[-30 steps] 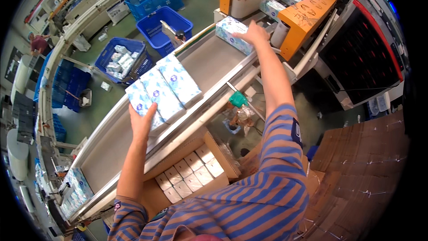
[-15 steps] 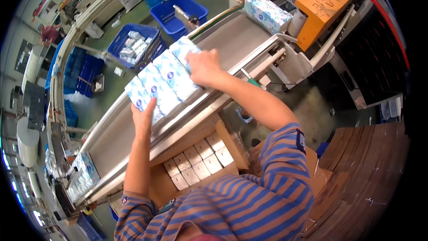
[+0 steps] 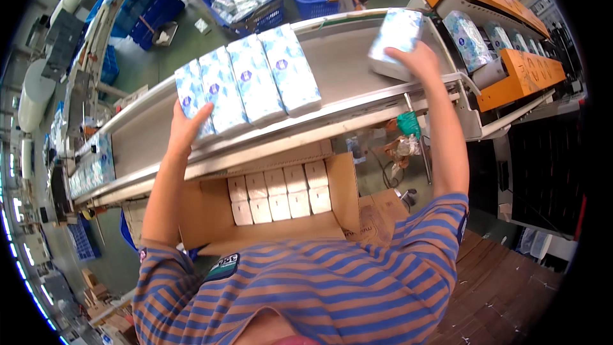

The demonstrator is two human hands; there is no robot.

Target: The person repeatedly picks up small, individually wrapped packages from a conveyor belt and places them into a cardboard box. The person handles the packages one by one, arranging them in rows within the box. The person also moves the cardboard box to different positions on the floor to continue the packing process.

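We take the middle of the view as the hub of our clock. At 11 o'clock we see a row of four blue-and-white film-wrapped tissue packs, side by side on the conveyor belt [image 3: 345, 51]. At 9 o'clock the left hand [image 3: 185, 129] holds the near end of the row's leftmost pack [image 3: 190, 89], thumb over the top near the seam, its other fingers mostly hidden along the outer side.

The right hand [image 3: 419, 64], at 2 o'clock, grasps a fifth pack [image 3: 402, 29], thumb and fingers astride its near end. That pack sits at 1 o'clock, well apart from the row; we cannot tell whether it has left the belt. Half a second ago this hand was on the row's rightmost pack [image 3: 290, 67]; a full second ago we counted only three in the row. The left hand has stayed at its end, while the whole view has swung round.

More packs stand between the orange guides [image 3: 533, 70] at 2 o'clock. Just below the hub, toward 7 o'clock, the open carton [image 3: 345, 185] holds two rows of white-ended packs [image 3: 279, 195].
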